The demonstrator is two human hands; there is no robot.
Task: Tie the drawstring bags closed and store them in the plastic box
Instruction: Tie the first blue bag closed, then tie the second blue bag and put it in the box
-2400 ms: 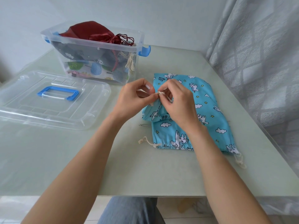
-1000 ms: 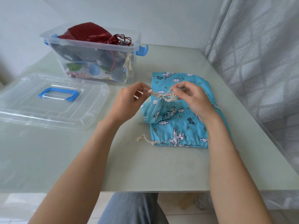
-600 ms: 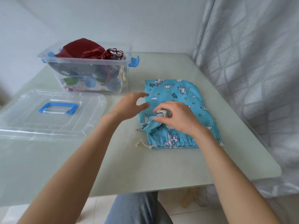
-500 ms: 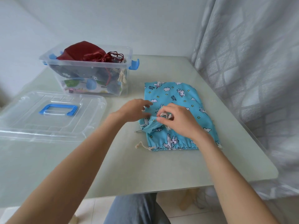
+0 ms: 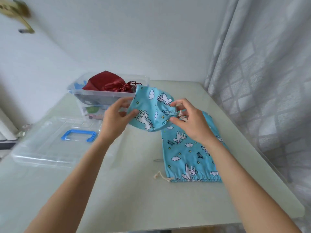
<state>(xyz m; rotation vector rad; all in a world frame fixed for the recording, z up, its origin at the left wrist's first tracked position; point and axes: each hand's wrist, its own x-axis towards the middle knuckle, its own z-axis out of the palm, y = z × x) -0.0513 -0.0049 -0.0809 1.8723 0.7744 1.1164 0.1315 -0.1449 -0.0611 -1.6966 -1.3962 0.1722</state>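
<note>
Both hands held a blue unicorn-print bag (image 5: pixel 148 113) up off the tabletop (image 5: pixel 127 190): the right hand (image 5: pixel 188 121) pinched its gathered neck at the cream cord, and the left hand (image 5: pixel 116 116) gripped the loose cloth at the far side. It sagged between them, so I judged it light, limp and best carried by the tied neck. The plastic box (image 5: pixel 104 96) stood just beyond the left hand, a red bag (image 5: pixel 107 81) already inside, and a second blue bag (image 5: pixel 190 153) lay flat under the right wrist

Pale green surface (image 5: pixel 127 190) carrying a clear plastic box (image 5: pixel 107 95) at its far side. Nearer than the box and to its left lies the clear lid (image 5: pixel 50 147); to the box's right, a flat blue drawstring bag (image 5: pixel 188 158) lies.
</note>
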